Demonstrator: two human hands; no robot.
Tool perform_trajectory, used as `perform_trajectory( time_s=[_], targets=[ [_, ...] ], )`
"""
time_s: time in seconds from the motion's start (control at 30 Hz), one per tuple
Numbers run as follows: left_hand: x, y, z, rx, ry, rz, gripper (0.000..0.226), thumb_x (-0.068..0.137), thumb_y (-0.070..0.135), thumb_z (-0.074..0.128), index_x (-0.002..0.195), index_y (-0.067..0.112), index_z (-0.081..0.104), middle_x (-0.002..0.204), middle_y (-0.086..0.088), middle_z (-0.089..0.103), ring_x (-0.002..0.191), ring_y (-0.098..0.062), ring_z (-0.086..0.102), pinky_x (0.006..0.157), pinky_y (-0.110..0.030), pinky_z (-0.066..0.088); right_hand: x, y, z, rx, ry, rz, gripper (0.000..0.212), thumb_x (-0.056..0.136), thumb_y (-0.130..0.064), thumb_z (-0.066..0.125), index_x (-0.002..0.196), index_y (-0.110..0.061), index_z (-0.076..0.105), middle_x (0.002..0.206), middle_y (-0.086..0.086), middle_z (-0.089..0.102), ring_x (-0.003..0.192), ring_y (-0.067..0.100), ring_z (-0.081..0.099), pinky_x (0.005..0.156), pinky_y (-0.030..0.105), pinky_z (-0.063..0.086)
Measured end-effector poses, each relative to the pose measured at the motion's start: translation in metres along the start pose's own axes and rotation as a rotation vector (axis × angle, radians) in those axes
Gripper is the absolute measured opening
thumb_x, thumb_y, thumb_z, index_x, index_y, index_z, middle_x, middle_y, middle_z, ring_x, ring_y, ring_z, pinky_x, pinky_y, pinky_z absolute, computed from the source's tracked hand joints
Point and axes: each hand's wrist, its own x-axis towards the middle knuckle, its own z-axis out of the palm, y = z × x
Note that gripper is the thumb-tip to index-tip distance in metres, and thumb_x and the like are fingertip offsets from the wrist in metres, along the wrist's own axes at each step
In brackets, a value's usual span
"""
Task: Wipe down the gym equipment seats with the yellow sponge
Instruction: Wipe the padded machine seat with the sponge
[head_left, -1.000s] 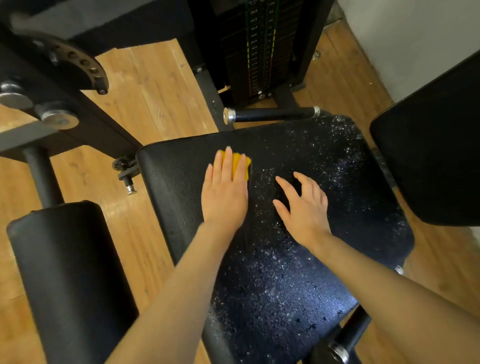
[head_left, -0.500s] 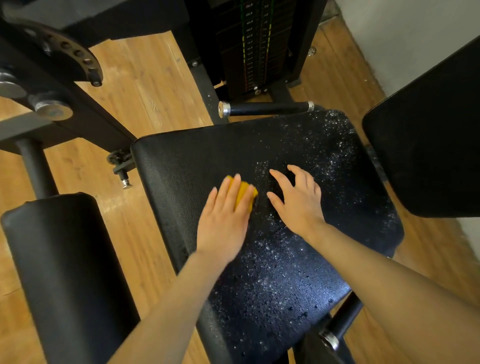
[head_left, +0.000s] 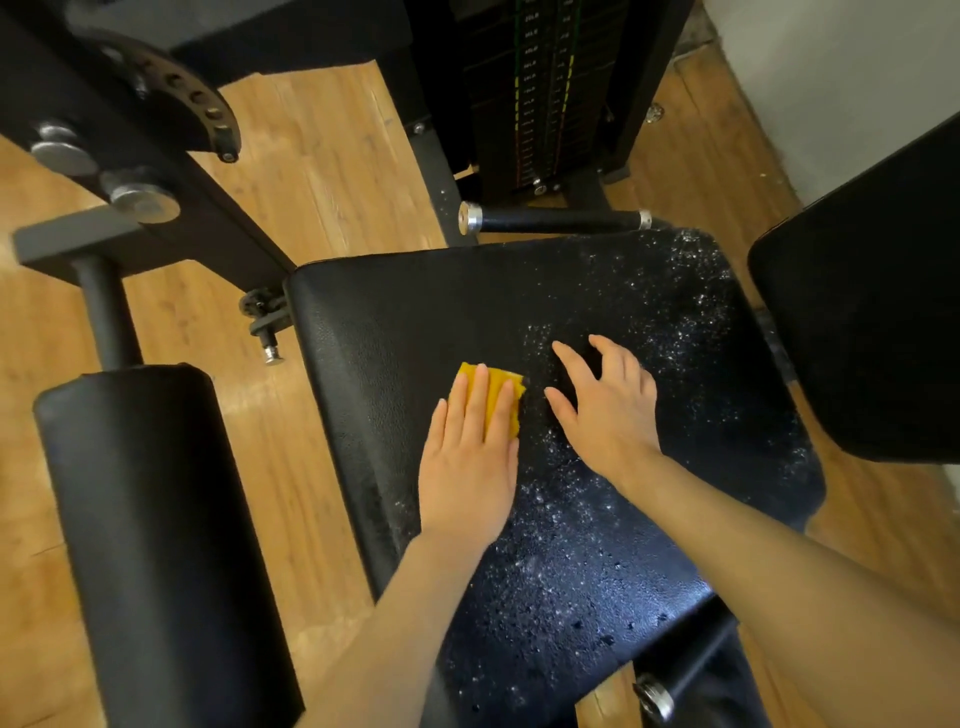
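You stand over a wooden plank floor (head_left: 322, 171) with a pale wall (head_left: 831, 78) at two o'clock. A weight stack (head_left: 540, 93) rises at twelve o'clock, and a black handle bar (head_left: 556, 219) with silver end caps runs across just behind the black padded seat (head_left: 405, 312). A roller pad (head_left: 150, 545) lies at eight o'clock, and a black back pad (head_left: 872, 338) sits at three o'clock. White wet specks cover the seat's right and near parts; its left strip looks plain and dark.

The yellow sponge (head_left: 498, 397) lies flat near the seat's middle, its long axis running from about five o'clock to eleven o'clock, far end toward the seat's back edge.

Your left hand (head_left: 467, 462) presses on the sponge with straight, nearly closed fingers, covering most of it; nothing is curled around it. Your right hand (head_left: 608, 415) sits just beside it at three o'clock, fingers spread and slightly bent, fingertips touching the seat surface, holding nothing.
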Motion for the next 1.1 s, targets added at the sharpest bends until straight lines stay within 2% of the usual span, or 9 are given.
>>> perform_trajectory(
  time_s=[0.07,0.23,0.37,0.5,0.6,0.77,0.9,1.0,1.1],
  targets=[
    [0.008,-0.010,-0.003,0.055,0.009,-0.006,0.059,0.098,0.043,0.034,0.151,0.019,0.022,0.159,-0.006,0.015,0.148,-0.026,0.011,0.119,-0.042,0.015,0.001,0.000,-0.001,-0.016,0.013,-0.020,0.052,0.094,-0.045,0.046,0.143,-0.031,0.035,0.148,0.011,0.029,0.136,0.029,0.026,0.109,0.049,0.026],
    [0.029,-0.045,-0.019,0.031,0.060,-0.403,0.057,0.100,0.037,0.031,0.152,0.016,0.018,0.160,-0.009,0.009,0.148,-0.027,0.006,0.120,-0.042,0.011,0.009,0.013,-0.007,-0.007,-0.055,-0.144,0.053,0.096,-0.044,0.044,0.146,-0.029,0.030,0.156,0.013,0.016,0.144,0.030,0.015,0.115,0.046,0.016],
    [0.032,-0.022,-0.015,-0.070,0.161,-0.543,0.055,0.099,0.028,0.040,0.150,0.012,0.026,0.159,-0.013,0.015,0.148,-0.030,0.011,0.119,-0.042,0.018,0.015,0.031,-0.014,-0.016,-0.086,-0.282,0.054,0.096,-0.043,0.045,0.146,-0.029,0.031,0.157,0.013,0.017,0.145,0.030,0.014,0.116,0.047,0.016],
    [0.029,0.038,0.003,-0.075,0.127,-0.361,0.053,0.097,0.028,0.047,0.147,0.025,0.033,0.157,-0.014,0.021,0.147,-0.031,0.014,0.117,-0.043,0.020,0.016,0.050,-0.016,-0.078,-0.143,-0.377,0.057,0.095,-0.045,0.044,0.148,-0.032,0.025,0.158,0.012,0.013,0.146,0.029,0.011,0.116,0.046,0.016],
    [0.025,0.039,0.006,0.005,0.080,-0.256,0.050,0.098,0.033,0.041,0.147,0.028,0.032,0.158,-0.010,0.022,0.147,-0.029,0.014,0.118,-0.043,0.018,0.019,0.059,-0.018,-0.084,-0.178,-0.424,0.058,0.096,-0.046,0.042,0.148,-0.034,0.021,0.159,0.010,0.009,0.146,0.027,0.007,0.116,0.045,0.014],
    [-0.014,0.000,-0.004,-0.021,0.156,-0.636,0.052,0.098,0.026,0.042,0.148,0.019,0.031,0.158,-0.009,0.022,0.147,-0.031,0.016,0.118,-0.044,0.018,0.017,0.056,-0.021,-0.019,-0.187,-0.408,0.053,0.097,-0.045,0.042,0.146,-0.032,0.027,0.159,0.009,0.011,0.147,0.026,0.005,0.116,0.048,0.013],
    [-0.013,0.013,-0.003,-0.112,0.215,-0.832,0.052,0.098,0.022,0.045,0.148,0.014,0.033,0.157,-0.012,0.023,0.146,-0.031,0.016,0.116,-0.044,0.026,0.014,0.055,-0.015,0.018,-0.160,-0.397,0.054,0.095,-0.043,0.046,0.145,-0.031,0.030,0.158,0.009,0.012,0.147,0.027,0.006,0.117,0.049,0.013],
    [0.007,0.046,0.008,-0.136,0.264,-0.675,0.050,0.094,0.020,0.049,0.143,0.011,0.042,0.151,-0.015,0.036,0.143,-0.035,0.025,0.115,-0.043,0.029,0.013,0.057,-0.011,0.022,-0.133,-0.410,0.055,0.094,-0.043,0.047,0.145,-0.031,0.030,0.158,0.010,0.012,0.147,0.027,0.007,0.117,0.048,0.013],
    [0.012,0.071,0.019,-0.078,0.232,-0.506,0.049,0.094,0.025,0.052,0.142,0.022,0.044,0.148,-0.009,0.042,0.139,-0.032,0.034,0.104,-0.043,0.038,0.015,0.059,-0.009,0.009,-0.126,-0.413,0.056,0.094,-0.044,0.048,0.145,-0.031,0.029,0.158,0.009,0.013,0.146,0.026,0.007,0.116,0.048,0.013]
  ],
)
